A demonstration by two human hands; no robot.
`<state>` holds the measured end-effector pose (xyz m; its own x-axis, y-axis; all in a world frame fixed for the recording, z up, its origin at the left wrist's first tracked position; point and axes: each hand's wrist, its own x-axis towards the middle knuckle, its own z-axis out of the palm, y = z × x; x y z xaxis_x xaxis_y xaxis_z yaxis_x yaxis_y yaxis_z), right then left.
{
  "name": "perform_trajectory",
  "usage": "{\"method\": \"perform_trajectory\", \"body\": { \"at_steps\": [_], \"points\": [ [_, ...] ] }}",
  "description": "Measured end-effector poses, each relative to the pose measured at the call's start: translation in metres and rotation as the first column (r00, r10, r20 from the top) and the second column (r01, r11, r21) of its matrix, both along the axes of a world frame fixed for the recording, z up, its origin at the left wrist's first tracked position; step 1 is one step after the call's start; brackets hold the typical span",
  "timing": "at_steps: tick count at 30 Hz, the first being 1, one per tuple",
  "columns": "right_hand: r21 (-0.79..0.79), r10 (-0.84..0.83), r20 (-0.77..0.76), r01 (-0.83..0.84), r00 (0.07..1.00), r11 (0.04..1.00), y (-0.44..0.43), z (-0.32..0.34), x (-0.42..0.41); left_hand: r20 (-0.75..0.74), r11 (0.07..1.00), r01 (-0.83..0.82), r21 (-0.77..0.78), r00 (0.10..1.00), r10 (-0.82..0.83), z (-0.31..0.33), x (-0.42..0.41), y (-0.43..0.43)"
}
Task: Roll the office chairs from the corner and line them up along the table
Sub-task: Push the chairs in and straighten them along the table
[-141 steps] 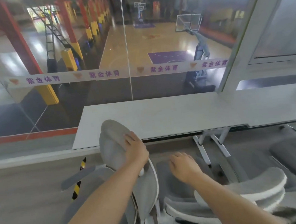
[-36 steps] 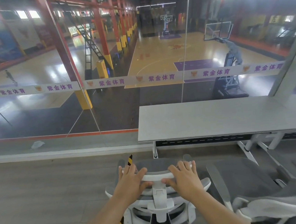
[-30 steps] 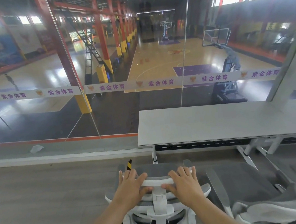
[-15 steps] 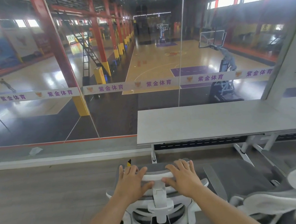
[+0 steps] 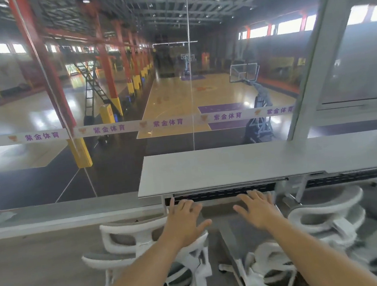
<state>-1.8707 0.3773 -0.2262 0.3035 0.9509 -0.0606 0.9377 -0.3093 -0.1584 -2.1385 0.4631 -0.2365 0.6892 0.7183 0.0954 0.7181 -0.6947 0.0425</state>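
White-and-grey mesh office chair (image 5: 147,250) is parked just left of the left grip (image 5: 186,223), backrest toward the camera, near the left end of the worktop (image 5: 242,165). Left grip is spread, fingers splayed, palm over the chair's right upper frame; firm contact cannot be confirmed. Right grip (image 5: 258,212) is spread too, held in the air and clasping nothing. Between and below the two grips a second chair (image 5: 259,272) is seen, frame partly blurred. Right of the right grip, a third chair (image 5: 327,212) is tucked at the worktop edge; further right is motion-blurred.

Risks, judged from this layout:
- Chairs are packed close; armrests or caster bases could be snagged if one is rolled without clearance.
- With both grips unclosed, the left chair could be left to drift or swivel out of line.
- Worktop legs sit just ahead of the grips; a base could be jammed against them if pushed too far.
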Motion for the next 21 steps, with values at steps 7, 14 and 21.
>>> {"method": "perform_trajectory", "body": {
  "at_steps": [7, 14, 21],
  "points": [
    [-0.074, 0.025, 0.062, -0.020, 0.998, 0.997, -0.053, -0.001, 0.171, -0.018, 0.999, 0.001, -0.036, 1.000, -0.002, -0.004, 0.186, -0.051],
    [-0.123, 0.090, 0.072, -0.081, 0.993, 0.989, -0.099, -0.003, 0.305, -0.052, 0.988, 0.113, -0.102, 0.992, -0.119, -0.010, 0.336, -0.097],
    [-0.230, 0.170, -0.016, -0.169, 0.985, 0.958, -0.120, -0.030, 0.384, -0.084, 0.980, 0.145, -0.138, 0.984, -0.158, -0.038, 0.423, -0.117]
  ]
}}
